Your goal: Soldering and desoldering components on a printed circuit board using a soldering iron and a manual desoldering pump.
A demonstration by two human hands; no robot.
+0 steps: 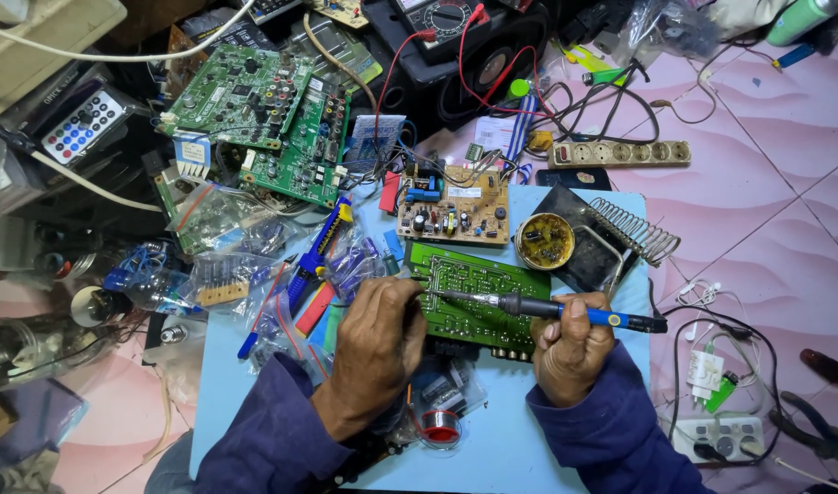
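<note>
Pale blue table (501,439), ringed by loose circuit boards and wires on a pink tiled floor, carries a green circuit board (478,297) at its middle. Right hand (570,348) has its fingers curled tight round a blue-handled soldering iron (547,309), tip lying across the board. Left hand (378,334) arches over the board's left edge, fingers bunched and pressed against it.

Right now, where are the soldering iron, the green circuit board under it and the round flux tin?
soldering iron (591,316), head view, blue handle.
green circuit board (478,306), head view, middle of its solder side.
round flux tin (544,241), head view, its centre.
</note>
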